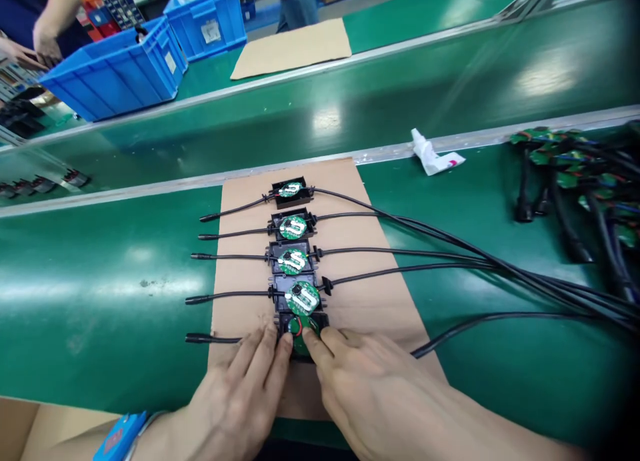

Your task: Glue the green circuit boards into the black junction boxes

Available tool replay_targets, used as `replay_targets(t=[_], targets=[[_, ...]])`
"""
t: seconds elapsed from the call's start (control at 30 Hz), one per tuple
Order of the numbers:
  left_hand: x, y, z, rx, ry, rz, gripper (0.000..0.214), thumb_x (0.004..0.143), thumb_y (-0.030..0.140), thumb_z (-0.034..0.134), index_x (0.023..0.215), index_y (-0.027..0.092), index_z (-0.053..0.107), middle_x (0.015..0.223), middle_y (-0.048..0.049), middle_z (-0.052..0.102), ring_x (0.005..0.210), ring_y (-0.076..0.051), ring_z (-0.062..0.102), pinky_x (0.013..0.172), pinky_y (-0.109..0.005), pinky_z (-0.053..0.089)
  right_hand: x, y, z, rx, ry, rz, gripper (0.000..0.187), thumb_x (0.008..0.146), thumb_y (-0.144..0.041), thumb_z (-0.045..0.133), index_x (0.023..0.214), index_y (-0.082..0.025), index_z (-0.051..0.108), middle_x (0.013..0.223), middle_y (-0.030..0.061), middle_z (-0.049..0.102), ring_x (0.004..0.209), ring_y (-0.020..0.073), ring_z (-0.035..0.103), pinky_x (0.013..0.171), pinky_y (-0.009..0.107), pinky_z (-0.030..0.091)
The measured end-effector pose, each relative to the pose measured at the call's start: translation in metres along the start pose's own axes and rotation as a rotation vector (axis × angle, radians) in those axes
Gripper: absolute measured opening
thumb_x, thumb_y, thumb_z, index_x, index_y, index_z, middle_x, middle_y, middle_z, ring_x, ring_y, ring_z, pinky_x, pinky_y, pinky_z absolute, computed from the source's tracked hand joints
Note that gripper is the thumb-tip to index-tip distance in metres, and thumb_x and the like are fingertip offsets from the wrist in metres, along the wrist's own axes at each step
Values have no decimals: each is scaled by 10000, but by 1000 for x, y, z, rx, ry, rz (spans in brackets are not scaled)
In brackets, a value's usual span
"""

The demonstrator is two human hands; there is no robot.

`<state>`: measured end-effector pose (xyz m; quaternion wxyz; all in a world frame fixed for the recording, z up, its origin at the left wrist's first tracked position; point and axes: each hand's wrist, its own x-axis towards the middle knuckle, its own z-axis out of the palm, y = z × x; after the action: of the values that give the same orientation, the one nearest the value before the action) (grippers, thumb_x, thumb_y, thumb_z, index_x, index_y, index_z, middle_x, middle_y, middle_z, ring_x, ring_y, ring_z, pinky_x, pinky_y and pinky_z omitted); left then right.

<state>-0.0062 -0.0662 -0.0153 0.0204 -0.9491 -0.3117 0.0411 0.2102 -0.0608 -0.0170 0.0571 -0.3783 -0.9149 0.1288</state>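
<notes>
Several small black housings, each with a round green circuit board [302, 297] and a black cable [430, 251], lie in a column on a brown cardboard sheet [380, 301]. The nearest housing [300, 331] sits at the sheet's near end. My left hand [240, 398] lies flat with fingers stretched out, its fingertips on the housing's left edge. My right hand [370, 388] lies flat too, its forefinger pressing on the green board in that housing. Neither hand grips anything.
A tangled pile of cabled green boards [580, 174] lies at the far right. A crumpled white wrapper [434, 156] rests by the conveyor rail. Blue bins [117, 71] and a cardboard sheet [295, 48] lie across the belt. Another person's arm [47, 28] shows top left.
</notes>
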Motion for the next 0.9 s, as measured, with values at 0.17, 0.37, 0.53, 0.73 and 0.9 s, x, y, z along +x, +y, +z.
replay_targets(t=[0.17, 0.37, 0.53, 0.73, 0.9], targets=[[6, 4, 3, -130, -16, -50, 469, 813, 76, 379, 1265, 78, 505, 1075, -157, 643, 937, -252, 618, 769, -362, 555, -2, 4, -8, 205, -44, 138, 255, 796, -187, 473, 996, -142, 625, 834, 94, 671, 675, 230, 627, 577, 328, 428], [15, -5, -6, -334, 82, -96, 296, 900, 169, 434, 1160, 144, 573, 1025, -112, 621, 911, -242, 590, 787, -388, 546, -11, 14, -22, 442, -144, 313, 253, 778, -147, 494, 1021, -217, 501, 800, 11, 623, 732, 194, 601, 588, 278, 411], [19, -9, 12, -355, 132, 174, 283, 928, 115, 392, 1142, 103, 576, 1178, -108, 603, 1079, -231, 539, 1004, -381, 434, -13, 15, -18, 407, -158, 321, 99, 813, -133, 459, 855, -223, 467, 808, 5, 578, 705, 176, 550, 583, 283, 379], [18, -10, 25, -386, 161, 179, 299, 925, 93, 372, 1141, 112, 577, 1242, -105, 593, 1117, -214, 535, 1039, -364, 382, -16, 14, 3, 345, 92, 165, 168, 917, -112, 340, 861, -187, 480, 765, 28, 538, 652, 156, 523, 580, 275, 393], [16, -8, 22, -372, 147, 158, 319, 936, 121, 361, 1187, 115, 558, 1243, -97, 591, 1124, -223, 523, 1046, -380, 357, -22, 16, 21, 365, 195, 267, 154, 938, -138, 342, 829, -196, 434, 730, 15, 528, 613, 137, 526, 553, 252, 387]])
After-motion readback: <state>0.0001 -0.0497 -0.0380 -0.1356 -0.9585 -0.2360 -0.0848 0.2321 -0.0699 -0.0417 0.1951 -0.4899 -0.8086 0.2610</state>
